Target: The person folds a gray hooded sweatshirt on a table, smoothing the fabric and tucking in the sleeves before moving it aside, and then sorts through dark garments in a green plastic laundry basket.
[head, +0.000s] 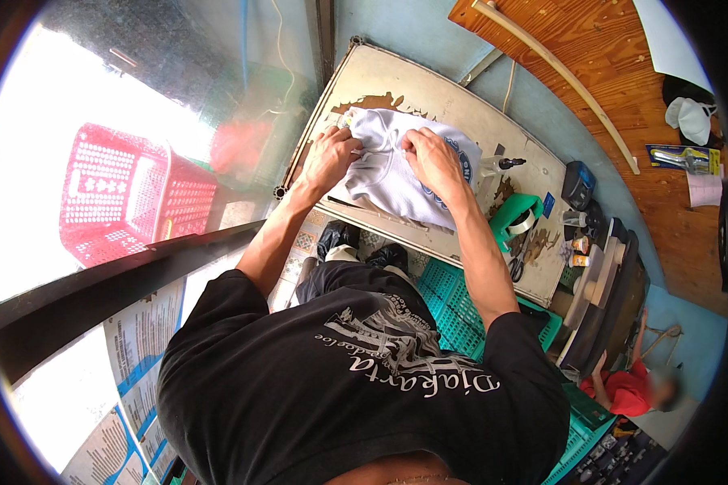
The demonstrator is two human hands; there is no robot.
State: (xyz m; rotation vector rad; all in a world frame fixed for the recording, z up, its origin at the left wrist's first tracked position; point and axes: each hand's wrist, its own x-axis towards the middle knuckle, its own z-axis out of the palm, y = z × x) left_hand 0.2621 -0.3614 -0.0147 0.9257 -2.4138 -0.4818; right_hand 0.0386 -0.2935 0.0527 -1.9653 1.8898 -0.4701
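A pale lavender-grey hooded sweatshirt [385, 176] with blue printing lies folded on a worn white table [437, 76]. At the left of its hood, my left hand [333, 151] pinches the cloth between thumb and fingers. My right hand [432, 159] has its fingers curled onto the hood's right side and covers part of the print. White drawstrings [388, 140] run between the two hands. Just right of the garment lies a clear bottle [491, 166] with a black nozzle.
On the table's right side are a green tape dispenser [512, 218] and scissors [515, 270]. Teal plastic crates [452, 297] stand below the table's near edge. Beyond the glass at left is a pink basket [188, 194]. A person in a red shirt [625, 391] is at far right.
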